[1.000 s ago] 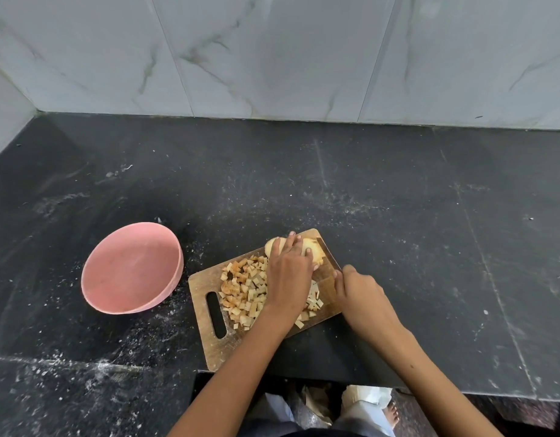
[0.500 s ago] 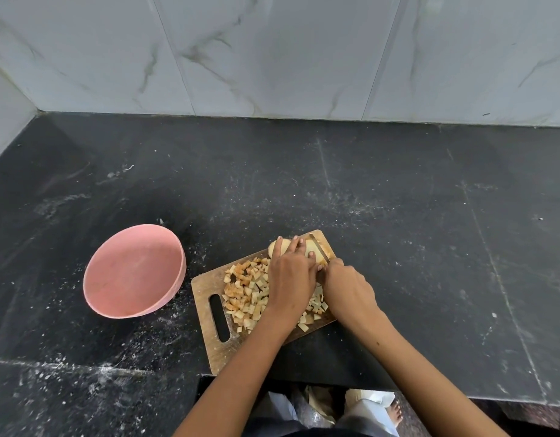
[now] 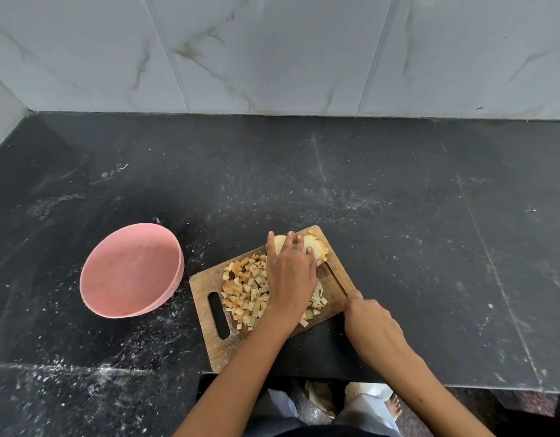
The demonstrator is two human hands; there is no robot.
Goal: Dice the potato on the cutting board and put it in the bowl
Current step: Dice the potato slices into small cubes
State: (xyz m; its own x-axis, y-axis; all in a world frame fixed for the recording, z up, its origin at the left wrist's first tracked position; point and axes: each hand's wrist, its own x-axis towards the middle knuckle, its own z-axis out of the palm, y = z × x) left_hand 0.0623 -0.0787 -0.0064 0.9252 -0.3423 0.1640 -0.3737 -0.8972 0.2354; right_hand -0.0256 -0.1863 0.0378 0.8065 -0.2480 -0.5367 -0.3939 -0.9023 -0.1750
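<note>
Head: potato [image 3: 313,247] under left hand [image 3: 289,272]

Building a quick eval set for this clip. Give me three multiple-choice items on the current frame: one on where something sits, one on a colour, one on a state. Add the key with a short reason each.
1. Where is the bowl relative to the cutting board?
A. On the person's left of it
B. On the person's right of it
C. On top of it

2. What colour is the bowl?
A. Green
B. Pink
C. White

3. What is in the bowl now?
A. All the diced potato
B. A knife
C. No potato

Key: 1 A, the bowl sits on the counter left of the cutting board. 2 B, its rim and inside are pink. 3 C, its inside shows no pieces, while the diced potato lies on the board; the left hand steadies the uncut potato piece and the right hand grips the knife.
</note>
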